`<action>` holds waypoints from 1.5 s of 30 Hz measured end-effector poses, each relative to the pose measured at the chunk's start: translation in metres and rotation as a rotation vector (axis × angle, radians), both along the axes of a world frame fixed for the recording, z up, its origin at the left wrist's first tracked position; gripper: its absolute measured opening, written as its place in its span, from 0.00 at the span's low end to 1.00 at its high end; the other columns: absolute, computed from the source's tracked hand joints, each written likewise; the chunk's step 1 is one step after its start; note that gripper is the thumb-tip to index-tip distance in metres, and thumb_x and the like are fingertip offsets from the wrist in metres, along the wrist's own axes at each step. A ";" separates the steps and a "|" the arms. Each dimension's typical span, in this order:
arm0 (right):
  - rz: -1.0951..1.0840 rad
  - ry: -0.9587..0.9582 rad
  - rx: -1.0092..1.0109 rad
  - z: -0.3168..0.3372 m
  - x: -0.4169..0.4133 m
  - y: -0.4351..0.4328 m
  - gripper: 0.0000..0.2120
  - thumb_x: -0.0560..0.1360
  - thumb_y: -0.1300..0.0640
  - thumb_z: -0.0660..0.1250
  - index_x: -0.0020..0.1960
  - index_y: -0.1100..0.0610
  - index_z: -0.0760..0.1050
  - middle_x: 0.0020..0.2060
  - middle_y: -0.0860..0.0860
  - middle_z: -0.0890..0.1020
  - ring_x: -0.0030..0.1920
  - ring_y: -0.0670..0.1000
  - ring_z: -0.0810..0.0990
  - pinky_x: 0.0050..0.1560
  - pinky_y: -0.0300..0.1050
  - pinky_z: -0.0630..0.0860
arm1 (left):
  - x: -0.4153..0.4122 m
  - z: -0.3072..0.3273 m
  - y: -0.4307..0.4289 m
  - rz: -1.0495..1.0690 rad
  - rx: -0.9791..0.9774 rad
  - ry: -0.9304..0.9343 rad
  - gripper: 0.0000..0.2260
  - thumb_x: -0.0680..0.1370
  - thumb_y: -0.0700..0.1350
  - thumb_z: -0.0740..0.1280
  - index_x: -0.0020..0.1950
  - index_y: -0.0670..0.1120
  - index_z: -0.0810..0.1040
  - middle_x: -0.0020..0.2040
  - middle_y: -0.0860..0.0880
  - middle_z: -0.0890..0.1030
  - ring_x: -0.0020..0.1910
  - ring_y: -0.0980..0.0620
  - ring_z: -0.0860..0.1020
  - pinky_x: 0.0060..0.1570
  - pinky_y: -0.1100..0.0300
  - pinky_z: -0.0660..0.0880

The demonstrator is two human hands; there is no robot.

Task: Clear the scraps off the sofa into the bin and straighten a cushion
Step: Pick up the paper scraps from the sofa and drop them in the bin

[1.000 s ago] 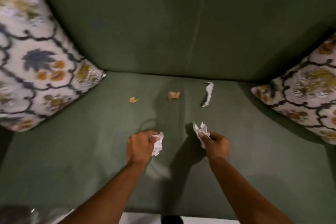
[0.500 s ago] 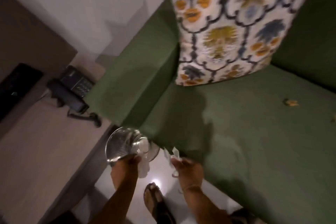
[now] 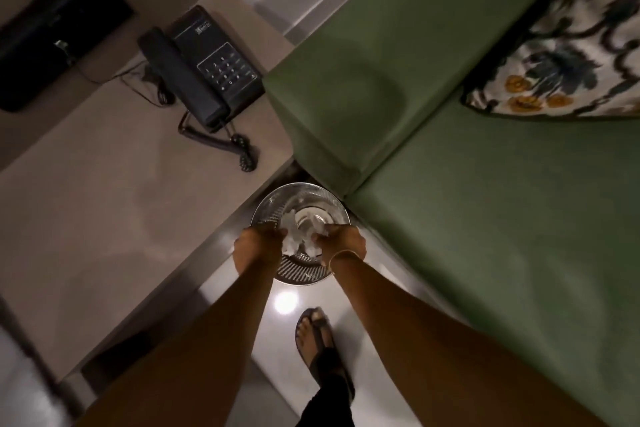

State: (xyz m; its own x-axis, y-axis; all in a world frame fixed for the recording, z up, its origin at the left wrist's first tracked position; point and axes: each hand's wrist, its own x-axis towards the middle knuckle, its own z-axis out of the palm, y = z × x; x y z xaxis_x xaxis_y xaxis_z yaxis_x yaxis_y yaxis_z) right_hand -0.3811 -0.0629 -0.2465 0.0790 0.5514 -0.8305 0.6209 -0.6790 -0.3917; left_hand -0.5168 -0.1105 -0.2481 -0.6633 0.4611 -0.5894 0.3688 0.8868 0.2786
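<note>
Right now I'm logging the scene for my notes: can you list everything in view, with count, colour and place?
Bin: one, shiny metal, on the floor between side table and sofa.
Paper scraps: white, crumpled, count unclear, at the hands over the bin's opening.
Sofa: one, green, right side.
Cushion: one, white with dark blue and orange flowers, in the sofa's corner, top right.
Telephone: one, black, corded, on the side table.
Side table: one, beige, left.
Flat dark device: one, black, far left.
Sandalled foot: one, below the bin.
Left hand, right hand: over the bin.
</note>
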 end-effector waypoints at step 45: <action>-0.481 -0.669 0.387 0.102 0.763 0.056 0.19 0.75 0.48 0.68 0.64 0.51 0.73 0.56 0.56 0.77 0.57 0.59 0.76 0.53 0.54 0.77 | 0.597 0.119 0.236 -1.425 0.371 0.128 0.14 0.71 0.44 0.72 0.55 0.52 0.81 0.54 0.46 0.80 0.53 0.40 0.78 0.49 0.47 0.79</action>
State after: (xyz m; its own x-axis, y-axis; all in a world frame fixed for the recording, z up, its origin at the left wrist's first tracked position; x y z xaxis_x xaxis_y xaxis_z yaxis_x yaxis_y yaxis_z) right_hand 0.3820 -0.0070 -0.1449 0.7715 0.5650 -0.2925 0.4844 -0.8197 -0.3056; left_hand 0.0801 0.1253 -0.1292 0.4312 0.8613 -0.2688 0.8868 -0.3496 0.3022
